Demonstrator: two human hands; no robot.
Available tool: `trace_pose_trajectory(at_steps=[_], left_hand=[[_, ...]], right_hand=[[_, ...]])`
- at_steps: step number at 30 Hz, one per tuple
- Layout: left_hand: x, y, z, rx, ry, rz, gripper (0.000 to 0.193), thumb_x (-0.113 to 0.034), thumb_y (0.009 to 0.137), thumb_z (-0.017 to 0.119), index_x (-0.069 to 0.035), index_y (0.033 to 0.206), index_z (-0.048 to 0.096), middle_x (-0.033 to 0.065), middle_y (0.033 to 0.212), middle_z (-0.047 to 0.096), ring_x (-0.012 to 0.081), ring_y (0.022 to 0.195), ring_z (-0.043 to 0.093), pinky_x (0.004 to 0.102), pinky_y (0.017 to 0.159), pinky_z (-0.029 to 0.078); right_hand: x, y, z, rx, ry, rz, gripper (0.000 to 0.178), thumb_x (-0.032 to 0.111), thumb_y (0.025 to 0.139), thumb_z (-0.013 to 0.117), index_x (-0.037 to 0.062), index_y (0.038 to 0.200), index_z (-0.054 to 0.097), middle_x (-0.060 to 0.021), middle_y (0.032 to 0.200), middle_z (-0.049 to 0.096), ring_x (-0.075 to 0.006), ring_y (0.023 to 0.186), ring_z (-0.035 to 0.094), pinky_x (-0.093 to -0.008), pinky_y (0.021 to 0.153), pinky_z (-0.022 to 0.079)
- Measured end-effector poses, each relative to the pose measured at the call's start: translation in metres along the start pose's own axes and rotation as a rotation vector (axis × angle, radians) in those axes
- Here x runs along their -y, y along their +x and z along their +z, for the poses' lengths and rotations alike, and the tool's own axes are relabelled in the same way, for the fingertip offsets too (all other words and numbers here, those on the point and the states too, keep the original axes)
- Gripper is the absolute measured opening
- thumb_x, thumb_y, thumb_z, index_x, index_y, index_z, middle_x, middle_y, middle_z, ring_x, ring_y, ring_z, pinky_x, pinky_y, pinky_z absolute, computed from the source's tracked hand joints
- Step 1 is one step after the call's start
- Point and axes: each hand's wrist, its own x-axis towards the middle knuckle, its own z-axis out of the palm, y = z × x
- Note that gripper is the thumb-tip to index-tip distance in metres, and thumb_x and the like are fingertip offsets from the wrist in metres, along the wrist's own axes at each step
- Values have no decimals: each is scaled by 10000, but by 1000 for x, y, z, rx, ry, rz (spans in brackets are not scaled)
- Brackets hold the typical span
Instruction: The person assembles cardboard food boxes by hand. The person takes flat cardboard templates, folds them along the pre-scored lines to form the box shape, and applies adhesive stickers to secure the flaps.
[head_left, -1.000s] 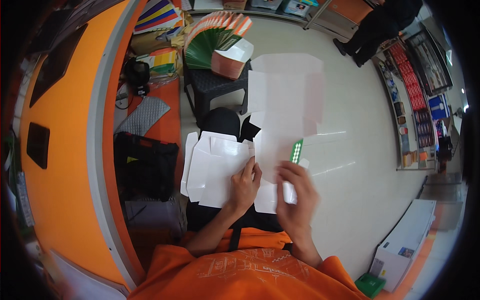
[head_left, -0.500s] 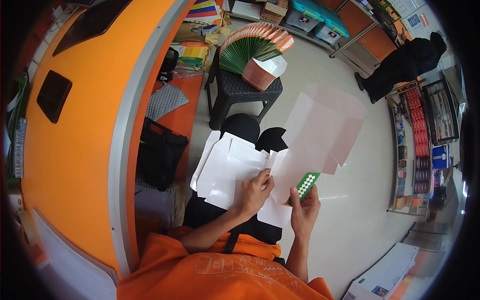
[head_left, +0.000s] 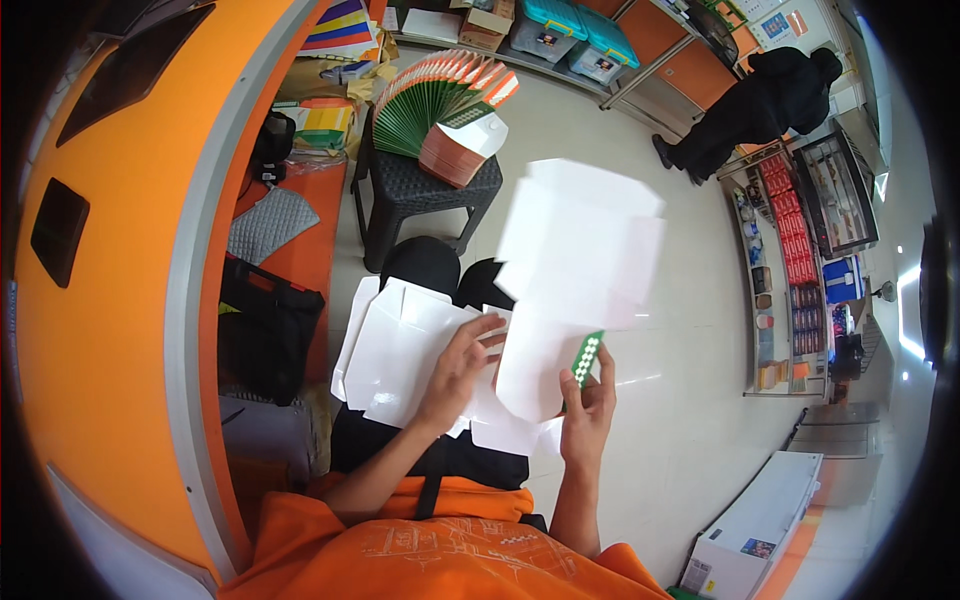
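Observation:
A flat white cardboard box blank (head_left: 575, 240) is held up in front of me at a tilt, its plain side showing. My right hand (head_left: 586, 415) pinches its lower right edge, where a green flap with white diamonds (head_left: 587, 362) folds over between thumb and fingers. Just left of that sheet, my left hand (head_left: 458, 368) has its fingers spread and holds nothing. More white box blanks (head_left: 395, 352) lie stacked across my lap, under the left hand.
Ahead stands a black stool (head_left: 395, 195) bearing fanned green-and-orange folded cartons (head_left: 425, 105) and a stack of nested cartons (head_left: 458, 158). An orange counter (head_left: 120, 330) runs along my left. A person in black (head_left: 755, 110) stands by shelves (head_left: 790, 240) at far right. A white chest freezer (head_left: 755, 525) is lower right.
My left hand has opened and drawn back from the blank's edge. The right hand still grips the blank, which has swung more upright. The whole view has shifted to the right.

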Motion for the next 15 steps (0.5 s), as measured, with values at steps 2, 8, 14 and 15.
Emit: trace_pose_trajectory(at_steps=[2, 8, 14, 15], left_hand=[[-6, 2, -3, 31, -281, -262, 812, -691, 980, 307, -109, 1544, 248, 75, 1365, 509, 170, 1237, 508, 342, 1037, 408], [-15, -1, -3, 37, -566, -412, 797, -695, 977, 295, -114, 1522, 284, 51, 1345, 530, 140, 1218, 520, 337, 1008, 436], [-1, -3, -14, 137, -572, -319, 527, -464, 1047, 431, -61, 1382, 485, 54, 1259, 600, 125, 1151, 572, 319, 962, 481], [1, -1, -15, 126, -434, -282, 445, -371, 1047, 473, -45, 1347, 515, 49, 1201, 626, 103, 1093, 593, 286, 922, 491]], right_hand=[[-1, 3, -14, 151, 112, 196, 566, 79, 933, 648, -31, 1425, 390, -124, 918, 693, -137, 777, 655, -262, 709, 508], [-20, -9, -21, 260, 108, 299, 586, 51, 929, 650, -36, 1436, 369, -159, 980, 705, -163, 815, 684, -282, 713, 525], [-6, -7, -21, 391, -46, 407, 613, 25, 926, 646, -49, 1448, 333, -160, 998, 701, -179, 874, 679, -317, 732, 550], [-10, -8, -23, 416, -20, 362, 620, 19, 924, 646, -53, 1449, 324, -169, 1048, 681, -185, 901, 671, -323, 753, 552]])
